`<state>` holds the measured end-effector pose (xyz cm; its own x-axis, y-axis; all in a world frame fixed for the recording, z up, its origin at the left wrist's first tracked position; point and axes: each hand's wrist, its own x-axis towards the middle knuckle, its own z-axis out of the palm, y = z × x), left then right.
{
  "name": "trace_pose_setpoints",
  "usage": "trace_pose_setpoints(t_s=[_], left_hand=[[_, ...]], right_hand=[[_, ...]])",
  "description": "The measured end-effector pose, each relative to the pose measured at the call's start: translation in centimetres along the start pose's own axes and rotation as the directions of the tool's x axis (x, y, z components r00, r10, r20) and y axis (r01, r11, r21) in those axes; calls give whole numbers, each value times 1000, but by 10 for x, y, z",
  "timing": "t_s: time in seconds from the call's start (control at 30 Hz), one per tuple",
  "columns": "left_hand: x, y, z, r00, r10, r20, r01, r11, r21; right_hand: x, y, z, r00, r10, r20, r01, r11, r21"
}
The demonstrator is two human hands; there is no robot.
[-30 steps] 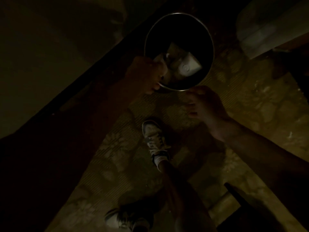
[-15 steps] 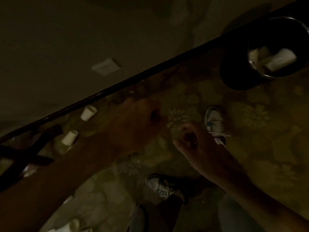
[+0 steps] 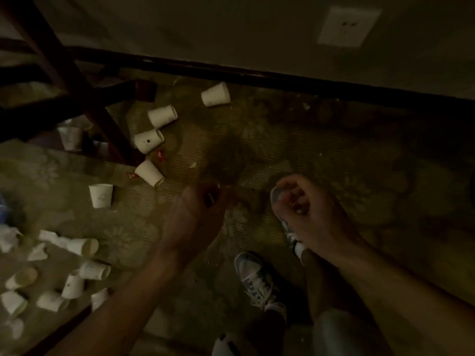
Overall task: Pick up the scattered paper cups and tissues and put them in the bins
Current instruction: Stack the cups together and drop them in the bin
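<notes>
Several white paper cups lie scattered on the patterned carpet at the left. One cup (image 3: pixel 215 94) lies near the wall, two cups (image 3: pixel 162 116) (image 3: pixel 148 140) lie by the chair leg, and one (image 3: pixel 149 173) lies just beyond my left hand. A further cup (image 3: pixel 100 195) stands upside down. A cluster of cups (image 3: pixel 83 245) and crumpled tissues (image 3: pixel 7 237) fills the lower left. My left hand (image 3: pixel 198 214) hangs in the middle, fingers loosely curled, holding nothing. My right hand (image 3: pixel 305 211) hangs beside it over my shoe, also loosely curled and empty. No bin is in view.
A dark wooden chair frame (image 3: pixel 64 80) stands at the upper left, with a cup (image 3: pixel 70 137) beneath it. Red wrapper scraps (image 3: pixel 160 155) lie among the cups. A dark skirting board (image 3: pixel 282 78) runs along the wall, which carries a socket (image 3: pixel 347 27). My shoes (image 3: pixel 254 281) stand below.
My view has swung left from the bin to the scattered cups; the bin has left the frame. Both hands have come away from the bin rim and hang empty.
</notes>
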<state>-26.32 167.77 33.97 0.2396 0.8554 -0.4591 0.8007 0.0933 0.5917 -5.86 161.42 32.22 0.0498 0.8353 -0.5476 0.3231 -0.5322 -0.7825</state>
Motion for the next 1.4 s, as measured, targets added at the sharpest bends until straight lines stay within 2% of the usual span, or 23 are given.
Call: trace_pose_setpoints(t_s=[0.1, 0.17, 0.3, 0.4, 0.5, 0.63, 0.8, 0.93, 1.03, 1.2, 1.27, 1.33, 1.4], left_hand=[[42, -44, 20, 983, -160, -87, 157, 987, -37], [76, -72, 35, 957, -277, -84, 272, 960, -68], [151, -127, 62, 936, -351, -35, 344, 929, -137], [207, -158, 81, 926, -377, -27, 360, 902, -238], [259, -183, 98, 921, -386, -56, 359, 894, -269], [317, -211, 112, 930, -324, -174, 236, 888, -395], [368, -231, 114, 941, -325, -94, 210, 780, -589], [385, -236, 107, 952, -226, -208, 91, 855, -511], [389, -235, 98, 966, -184, -180, 52, 825, -563], [366, -237, 97, 971, -150, -183, 31, 846, -532], [348, -244, 90, 975, -143, -168, 67, 916, -395], [321, -254, 81, 974, -130, -186, 101, 983, -156], [285, -267, 72, 973, -140, -182, 139, 990, -19]], right_hand=[[58, 17, 13, 997, 31, 70, -29, 999, -27], [101, 29, 24, 995, 42, 91, -38, 998, -47], [191, 56, 50, 997, 25, 79, -17, 996, -91], [258, 73, 73, 998, 17, 62, -10, 995, -99], [321, 82, 92, 998, 17, 61, -10, 993, -117], [390, 88, 112, 998, -9, 55, 19, 984, -176], [446, 92, 123, 1000, 0, -27, -4, 989, -147], [465, 95, 123, 994, -109, -30, 99, 967, -233], [470, 92, 124, 984, -177, 34, 179, 936, -302], [459, 80, 126, 975, -185, 122, 215, 921, -324], [448, 79, 130, 956, -222, 192, 276, 902, -332], [429, 77, 140, 915, -260, 308, 361, 869, -339], [407, 77, 155, 860, -247, 446, 416, 846, -334]])
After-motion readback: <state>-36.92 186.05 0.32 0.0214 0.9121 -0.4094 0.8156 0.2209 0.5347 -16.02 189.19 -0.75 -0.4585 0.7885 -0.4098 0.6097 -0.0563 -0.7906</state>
